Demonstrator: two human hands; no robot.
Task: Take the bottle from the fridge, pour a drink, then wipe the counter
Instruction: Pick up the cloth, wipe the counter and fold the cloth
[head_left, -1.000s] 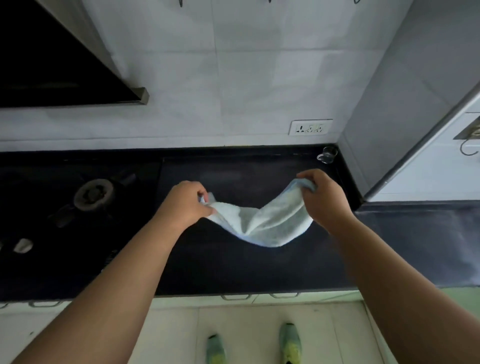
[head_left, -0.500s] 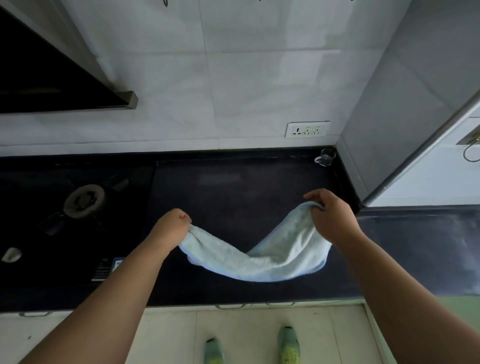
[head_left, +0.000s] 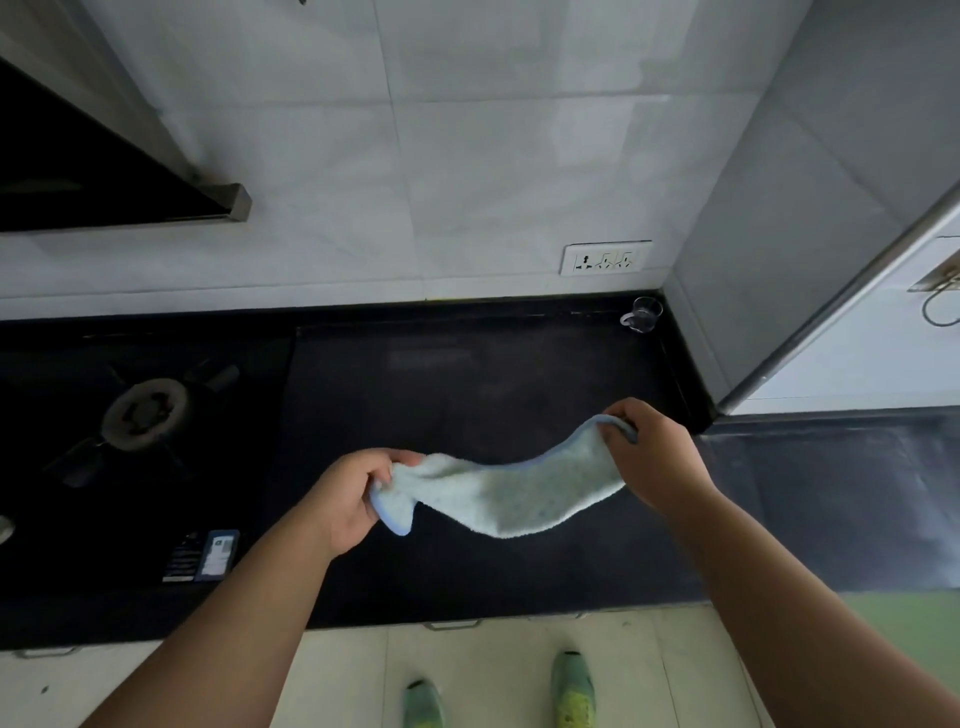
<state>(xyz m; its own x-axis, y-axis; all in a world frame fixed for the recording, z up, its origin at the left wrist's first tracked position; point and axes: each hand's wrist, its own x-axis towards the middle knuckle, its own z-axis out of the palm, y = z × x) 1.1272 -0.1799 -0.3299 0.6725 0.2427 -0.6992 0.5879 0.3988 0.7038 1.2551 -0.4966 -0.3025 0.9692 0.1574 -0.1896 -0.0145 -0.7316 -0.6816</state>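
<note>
A pale blue cloth (head_left: 511, 493) hangs stretched between both hands just above the black counter (head_left: 467, 384). My left hand (head_left: 348, 499) grips its left end in curled fingers. My right hand (head_left: 654, 457) pinches its right end, a little farther back and higher. The cloth sags in the middle. A small clear glass mug (head_left: 643, 314) stands at the back right corner of the counter, apart from both hands. No bottle is in view.
A gas hob (head_left: 140, 415) with a round burner takes up the counter's left part. A black range hood (head_left: 104, 176) hangs above it. A wall socket (head_left: 605, 258) sits on the tiled back wall. A grey wall closes the right side.
Both hands drew the cloth toward the counter's front edge, and the cloth now hangs more bunched and narrower between them. Both grips held throughout.
</note>
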